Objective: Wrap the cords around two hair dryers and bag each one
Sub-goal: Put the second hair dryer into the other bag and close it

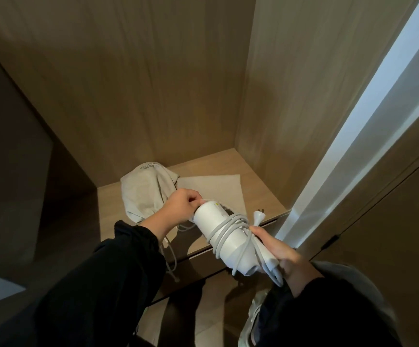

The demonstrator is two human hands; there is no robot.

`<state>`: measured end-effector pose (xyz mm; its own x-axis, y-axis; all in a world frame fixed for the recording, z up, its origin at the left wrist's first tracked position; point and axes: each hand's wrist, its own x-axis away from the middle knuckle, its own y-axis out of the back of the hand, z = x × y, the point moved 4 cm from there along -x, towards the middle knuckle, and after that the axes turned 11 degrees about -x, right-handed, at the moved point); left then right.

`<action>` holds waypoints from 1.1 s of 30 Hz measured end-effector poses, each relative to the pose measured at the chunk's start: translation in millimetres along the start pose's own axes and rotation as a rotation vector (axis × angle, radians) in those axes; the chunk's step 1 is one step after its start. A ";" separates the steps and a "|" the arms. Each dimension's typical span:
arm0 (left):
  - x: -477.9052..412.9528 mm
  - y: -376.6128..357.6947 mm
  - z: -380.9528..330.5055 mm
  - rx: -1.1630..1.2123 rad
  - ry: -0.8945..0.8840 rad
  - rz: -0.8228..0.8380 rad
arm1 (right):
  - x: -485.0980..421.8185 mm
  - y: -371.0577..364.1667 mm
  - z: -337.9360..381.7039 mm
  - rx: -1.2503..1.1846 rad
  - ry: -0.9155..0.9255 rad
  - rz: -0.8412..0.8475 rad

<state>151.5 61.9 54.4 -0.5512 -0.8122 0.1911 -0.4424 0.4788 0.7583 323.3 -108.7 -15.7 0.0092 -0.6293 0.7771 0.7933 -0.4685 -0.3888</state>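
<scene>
The right hand (pixel 281 254) gripped the folded handle of a white plastic hair dryer (pixel 218 236), fingers wrapped tight round it and thumb lying along the top. A pale grey rubber cord (pixel 228 225) was wound several times round the barrel just ahead of that grip. Its white plug (pixel 258 216) stood up right beside the thumb tip. The dryer was held in the air, tilted, with the nozzle end pointing away from the right hand and up to the left.

At that far end the left hand (pixel 178 206) had its fingers curled narrowly on the nozzle rim; whether it also pinched cloth could not be told.

Just behind the left hand a bulging beige cloth drawstring bag (pixel 145 191) lay on the light wooden shelf (pixel 261 181). Its grey drawstring (pixel 169 256) hung over the shelf edge below the left wrist. Beyond the dryer's nozzle, a flat beige cloth bag (pixel 216 189) lay spread on the shelf, touching the filled one. Both arms wore black sleeves (pixel 103 284).
</scene>
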 end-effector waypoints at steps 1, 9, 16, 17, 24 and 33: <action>1.5 -0.8 2.2 -0.031 -0.004 0.005 | -0.2 0.1 -0.5 -0.024 -0.004 -0.002; 11.6 -2.5 4.4 -0.136 0.004 0.034 | -10.4 14.0 1.0 0.004 0.021 -0.086; 13.4 -12.0 6.1 -0.070 0.070 0.011 | -23.5 22.6 3.2 -0.036 0.027 -0.134; 13.5 -13.5 7.8 -0.052 0.085 -0.006 | -25.2 23.9 2.9 -0.013 0.022 -0.143; 11.3 -17.3 2.6 0.094 0.201 -0.126 | -26.1 13.7 1.9 0.198 -0.007 -0.128; 19.6 -36.7 -17.0 -0.114 0.064 0.038 | -29.5 7.3 3.1 0.240 0.209 -0.266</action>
<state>168.9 22.7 41.0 -0.5184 -0.8154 0.2576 -0.3367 0.4715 0.8150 330.6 -91.7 -39.9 -0.3191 -0.6296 0.7083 0.8713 -0.4890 -0.0422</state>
